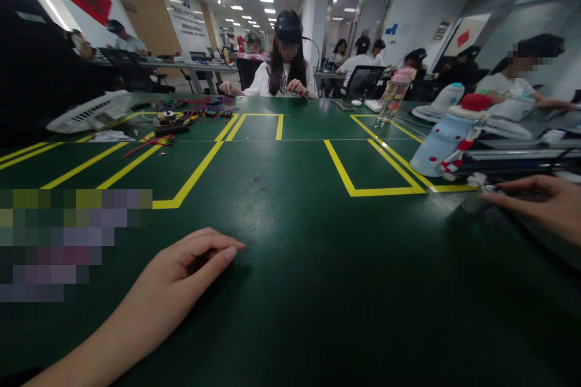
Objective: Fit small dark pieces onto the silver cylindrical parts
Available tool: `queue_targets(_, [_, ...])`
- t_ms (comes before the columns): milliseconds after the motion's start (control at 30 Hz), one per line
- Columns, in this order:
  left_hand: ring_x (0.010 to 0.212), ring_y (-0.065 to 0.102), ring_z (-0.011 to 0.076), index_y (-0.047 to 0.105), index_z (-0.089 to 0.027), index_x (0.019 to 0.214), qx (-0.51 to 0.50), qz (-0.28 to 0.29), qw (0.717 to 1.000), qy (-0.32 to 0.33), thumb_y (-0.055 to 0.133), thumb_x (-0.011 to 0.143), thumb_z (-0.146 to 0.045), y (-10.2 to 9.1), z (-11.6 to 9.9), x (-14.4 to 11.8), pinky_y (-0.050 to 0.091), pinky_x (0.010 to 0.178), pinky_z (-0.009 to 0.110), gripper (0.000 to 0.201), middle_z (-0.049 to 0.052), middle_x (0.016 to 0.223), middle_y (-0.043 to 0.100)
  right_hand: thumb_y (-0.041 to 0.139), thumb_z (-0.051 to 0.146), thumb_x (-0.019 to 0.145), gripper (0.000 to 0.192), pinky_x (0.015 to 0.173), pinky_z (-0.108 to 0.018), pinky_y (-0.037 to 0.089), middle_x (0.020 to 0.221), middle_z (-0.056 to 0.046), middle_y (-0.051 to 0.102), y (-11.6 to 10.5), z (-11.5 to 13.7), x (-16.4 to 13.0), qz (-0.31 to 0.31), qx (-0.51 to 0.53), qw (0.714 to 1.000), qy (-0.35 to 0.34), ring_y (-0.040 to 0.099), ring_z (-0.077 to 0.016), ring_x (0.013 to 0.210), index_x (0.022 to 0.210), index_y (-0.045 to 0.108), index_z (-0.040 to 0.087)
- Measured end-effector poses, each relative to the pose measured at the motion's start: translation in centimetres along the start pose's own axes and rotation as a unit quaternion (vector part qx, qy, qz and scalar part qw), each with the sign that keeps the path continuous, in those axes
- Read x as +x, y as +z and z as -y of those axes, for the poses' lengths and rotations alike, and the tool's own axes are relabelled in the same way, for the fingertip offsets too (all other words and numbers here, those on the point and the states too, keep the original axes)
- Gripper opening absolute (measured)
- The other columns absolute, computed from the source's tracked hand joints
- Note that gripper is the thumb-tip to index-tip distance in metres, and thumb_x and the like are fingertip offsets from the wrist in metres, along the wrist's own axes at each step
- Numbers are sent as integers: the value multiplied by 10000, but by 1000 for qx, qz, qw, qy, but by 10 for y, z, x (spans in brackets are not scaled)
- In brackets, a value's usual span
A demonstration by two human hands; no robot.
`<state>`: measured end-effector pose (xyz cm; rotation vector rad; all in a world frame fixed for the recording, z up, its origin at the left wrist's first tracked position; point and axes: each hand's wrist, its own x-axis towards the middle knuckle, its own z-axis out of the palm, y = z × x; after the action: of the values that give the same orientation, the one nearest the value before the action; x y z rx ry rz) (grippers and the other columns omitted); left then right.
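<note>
My left hand [195, 269] lies low over the green table [290, 290], left of the middle. Its thumb meets the curled index finger, and nothing shows between the tips. At the right edge my right hand [544, 202] is closed, thumb and fingers around a small greyish thing [474, 201] that is too blurred to name. Just past those fingertips is a small crumpled white piece [477, 179]. Close beyond this hand stands a light blue bottle-shaped thing [429, 148] with a red top and a red-and-white strap.
Yellow tape lines [385, 191] mark the table. Tangled wires [204, 107] and a white fan [91, 112] are at the far left. A pink-lidded bottle [396, 95] and metal bars [521, 157] are at the right. Across the table sits a person [276, 75].
</note>
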<state>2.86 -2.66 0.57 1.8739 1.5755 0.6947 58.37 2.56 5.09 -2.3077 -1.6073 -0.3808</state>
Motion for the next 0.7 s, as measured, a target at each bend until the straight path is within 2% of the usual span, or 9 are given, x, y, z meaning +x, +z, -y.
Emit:
queue_targets(100, [946,648,204,702,-294,952,-2,-3,1000,-1,561,882,-485,0,-2,0,491,813,282,248,-7,1007,700,692,548,688,479,632,-323,480,962,-158,685,7,19,-15,15,53,998,44,651,-208,758,961,618,162])
queue_targets(133, [941,650,204,702,-291,953,-1,-2,1000,-4,559,883,-484,1,-3,0,493,807,282,249,-6,1006,701,707,513,686,465,665,-338,494,1008,-167,671,9,31,-22,-1,86,995,46,655,-225,810,979,593,170])
queue_targets(200, [932,653,204,703,-287,957,2,-4,1000,-6,554,888,-479,1,-5,0,497,800,285,253,-3,1001,704,729,437,691,437,732,-343,521,1071,-154,646,8,63,-42,-26,190,981,1,657,-227,881,1017,565,195])
queue_targets(267, [933,653,206,707,-286,956,7,-6,1000,0,549,891,-474,1,-6,0,498,806,291,254,1,999,707,734,372,710,424,784,-332,549,1091,-117,635,5,104,-66,-6,329,940,-89,661,-206,913,1056,543,218])
queue_targets(333, [929,654,209,712,-288,950,14,-12,1000,7,549,889,-475,0,-6,-1,499,807,296,256,3,995,712,717,326,743,384,813,-330,567,1093,-85,628,2,147,-93,55,439,875,-200,657,-189,954,1062,525,230])
queue_targets(400, [928,654,212,714,-291,953,22,-16,1000,9,550,885,-481,0,-4,-2,499,807,300,260,5,1000,713,693,280,773,341,848,-323,564,1120,-64,616,1,184,-115,103,472,823,-299,640,-167,995,1064,520,237])
queue_targets(467, [931,652,215,712,-290,959,29,-16,999,6,547,884,-488,0,-2,-2,499,807,305,269,7,1009,710,669,242,793,314,872,-306,547,1136,-44,608,3,210,-129,135,470,793,-364,622,-141,1008,1069,519,241])
queue_targets(600, [933,643,215,709,-279,954,35,-6,999,7,535,891,-494,0,-3,1,489,824,323,284,9,997,701,641,209,803,310,884,-283,525,1146,-29,596,12,225,-138,182,468,764,-406,600,-113,1013,1083,511,236])
queue_targets(700, [858,636,195,691,-275,1020,34,7,999,20,532,903,-464,6,-19,6,491,760,310,274,9,954,683,658,242,795,380,899,-293,522,1136,-27,595,18,222,-139,205,468,772,-379,602,-113,1003,1136,490,245])
